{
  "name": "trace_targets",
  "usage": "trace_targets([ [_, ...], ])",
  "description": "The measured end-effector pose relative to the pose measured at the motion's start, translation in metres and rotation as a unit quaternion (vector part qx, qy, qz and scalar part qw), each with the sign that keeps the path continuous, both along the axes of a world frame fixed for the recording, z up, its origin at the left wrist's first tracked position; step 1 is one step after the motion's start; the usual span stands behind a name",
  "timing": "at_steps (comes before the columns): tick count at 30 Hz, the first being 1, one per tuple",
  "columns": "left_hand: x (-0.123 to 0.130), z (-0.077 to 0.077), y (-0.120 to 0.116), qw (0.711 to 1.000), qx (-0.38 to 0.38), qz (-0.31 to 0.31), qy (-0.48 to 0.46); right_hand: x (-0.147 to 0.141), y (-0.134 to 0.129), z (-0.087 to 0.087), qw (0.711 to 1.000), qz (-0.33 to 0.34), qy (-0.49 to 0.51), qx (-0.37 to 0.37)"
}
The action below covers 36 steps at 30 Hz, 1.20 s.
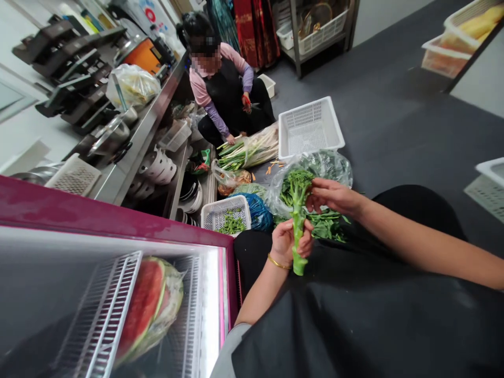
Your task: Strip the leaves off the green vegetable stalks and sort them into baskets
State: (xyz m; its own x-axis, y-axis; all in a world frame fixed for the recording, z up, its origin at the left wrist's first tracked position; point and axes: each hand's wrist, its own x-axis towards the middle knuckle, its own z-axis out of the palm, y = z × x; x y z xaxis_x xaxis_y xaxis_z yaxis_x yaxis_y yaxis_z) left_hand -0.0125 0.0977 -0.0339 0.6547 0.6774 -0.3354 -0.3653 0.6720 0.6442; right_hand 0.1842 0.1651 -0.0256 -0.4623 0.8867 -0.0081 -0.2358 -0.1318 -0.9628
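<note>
Broccoli (298, 202) is up in front of my dark lap: bumpy, tight dark-green crown on top, thick pale-green stalk, smooth and slightly knobby, cut end down, near upright. Left hand (290, 241) is clamped round the stalk, fingers wrapped, yellow metal bangle (279, 262) on the wrist, forearm coming up from below. Right hand (329, 195) comes in from the right, forearm slanting, fingers bent at the right side of the crown; looks like contact, but can't tell if they pinch anything. Hands close together, right one higher. Left fingers cover part of the stalk. Behind the crown: crinkly clear plastic bag (333, 166), with flat leafy greens (327, 224) below it. Left of that, glossy blue plastic bag (256, 211) beside a small white perforated basket (207, 216) with chopped green bits (232, 223). Bigger white plastic basket (311, 128), rectangular, slotted walls, sits farther out on the grey floor (388, 121). Beside it, long green-and-white stalks (258, 148), with a crouched co-worker's hand (230, 139) on the leafy end. Lower left, magenta-framed fridge (169, 227) with wire racks and wrapped cut watermelon (146, 307).
</note>
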Motion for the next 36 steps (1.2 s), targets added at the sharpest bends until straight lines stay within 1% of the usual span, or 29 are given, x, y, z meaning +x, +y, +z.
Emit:
trace_targets([
  [1, 0.001, 0.000, -0.001, 1.000, -0.005, 0.003, -0.001, -0.007, 0.003, 0.003, 1.000, -0.008, 0.000, 0.012],
  [2, 0.002, -0.001, -0.002, 1.000, -0.007, 0.010, 0.000, -0.015, 0.003, 0.005, 0.999, -0.029, -0.014, 0.029],
  [4, 0.003, -0.001, -0.003, 0.999, -0.010, 0.033, 0.004, -0.027, -0.003, 0.008, 0.993, -0.094, -0.058, 0.049],
  [6, 0.004, -0.001, -0.004, 0.998, -0.009, 0.055, 0.006, -0.033, -0.016, 0.008, 0.986, -0.129, -0.096, 0.047],
  [7, 0.005, -0.001, -0.003, 0.998, -0.008, 0.063, 0.004, -0.033, -0.025, 0.008, 0.983, -0.131, -0.115, 0.053],
  [8, 0.005, -0.002, -0.003, 0.998, -0.008, 0.067, 0.001, -0.031, -0.035, 0.008, 0.979, -0.129, -0.139, 0.074],
  [9, 0.006, -0.003, -0.002, 0.997, -0.009, 0.072, -0.001, -0.028, -0.046, 0.010, 0.971, -0.123, -0.167, 0.117],
  [10, 0.006, -0.004, 0.000, 0.997, -0.009, 0.081, -0.001, -0.023, -0.055, 0.012, 0.960, -0.105, -0.193, 0.176],
  [11, 0.007, -0.005, 0.001, 0.996, -0.006, 0.092, 0.000, -0.018, -0.062, 0.014, 0.945, -0.072, -0.216, 0.237],
  [12, 0.007, -0.006, 0.002, 0.995, -0.001, 0.104, 0.004, -0.012, -0.066, 0.017, 0.930, -0.026, -0.236, 0.282],
  [13, 0.008, -0.007, 0.002, 0.994, 0.005, 0.112, 0.012, -0.007, -0.066, 0.019, 0.920, 0.022, -0.251, 0.301],
  [14, 0.008, -0.008, 0.002, 0.993, 0.015, 0.119, 0.022, -0.003, -0.062, 0.020, 0.920, 0.057, -0.261, 0.288],
  [15, 0.009, -0.009, 0.001, 0.992, 0.027, 0.121, 0.033, -0.001, -0.053, 0.021, 0.928, 0.066, -0.270, 0.249],
  [16, 0.010, -0.010, -0.001, 0.992, 0.039, 0.113, 0.047, 0.000, -0.042, 0.021, 0.940, 0.044, -0.276, 0.193],
  [18, 0.011, -0.010, -0.004, 0.990, 0.063, 0.097, 0.081, -0.004, -0.018, 0.018, 0.960, -0.033, -0.265, 0.086],
  [19, 0.012, -0.010, -0.006, 0.988, 0.071, 0.094, 0.096, -0.008, -0.009, 0.016, 0.962, -0.069, -0.257, 0.058],
  [20, 0.012, -0.010, -0.007, 0.987, 0.075, 0.094, 0.110, -0.013, -0.005, 0.014, 0.959, -0.102, -0.259, 0.056],
  [21, 0.013, -0.009, -0.008, 0.985, 0.072, 0.099, 0.122, -0.018, -0.005, 0.012, 0.949, -0.137, -0.270, 0.082],
  [23, 0.014, -0.009, -0.008, 0.980, 0.062, 0.129, 0.138, -0.027, -0.019, 0.008, 0.914, -0.195, -0.296, 0.199],
  [24, 0.015, -0.009, -0.008, 0.975, 0.064, 0.156, 0.147, -0.029, -0.029, 0.006, 0.894, -0.202, -0.299, 0.267],
  [25, 0.017, -0.009, -0.007, 0.967, 0.074, 0.184, 0.159, -0.029, -0.040, 0.004, 0.880, -0.190, -0.293, 0.321],
  [26, 0.018, -0.008, -0.007, 0.958, 0.090, 0.208, 0.173, -0.028, -0.048, 0.002, 0.877, -0.168, -0.283, 0.350],
  [27, 0.019, -0.007, -0.006, 0.949, 0.110, 0.226, 0.188, -0.025, -0.053, 0.001, 0.886, -0.144, -0.275, 0.344],
  [28, 0.021, -0.007, -0.006, 0.942, 0.131, 0.232, 0.204, -0.021, -0.053, 0.001, 0.903, -0.132, -0.270, 0.307],
  [30, 0.023, -0.006, -0.006, 0.935, 0.166, 0.212, 0.231, -0.014, -0.042, 0.001, 0.938, -0.142, -0.256, 0.183],
  [31, 0.023, -0.007, -0.006, 0.933, 0.179, 0.198, 0.241, -0.011, -0.033, 0.002, 0.951, -0.145, -0.241, 0.126],
  [32, 0.024, -0.007, -0.006, 0.931, 0.189, 0.189, 0.250, -0.010, -0.025, 0.003, 0.962, -0.139, -0.219, 0.087],
  [34, 0.023, -0.009, -0.005, 0.919, 0.212, 0.184, 0.278, -0.011, -0.015, 0.004, 0.973, -0.121, -0.187, 0.064],
  [36, 0.020, -0.010, -0.004, 0.888, 0.251, 0.196, 0.331, -0.016, -0.016, 0.002, 0.975, -0.101, -0.185, 0.070],
])
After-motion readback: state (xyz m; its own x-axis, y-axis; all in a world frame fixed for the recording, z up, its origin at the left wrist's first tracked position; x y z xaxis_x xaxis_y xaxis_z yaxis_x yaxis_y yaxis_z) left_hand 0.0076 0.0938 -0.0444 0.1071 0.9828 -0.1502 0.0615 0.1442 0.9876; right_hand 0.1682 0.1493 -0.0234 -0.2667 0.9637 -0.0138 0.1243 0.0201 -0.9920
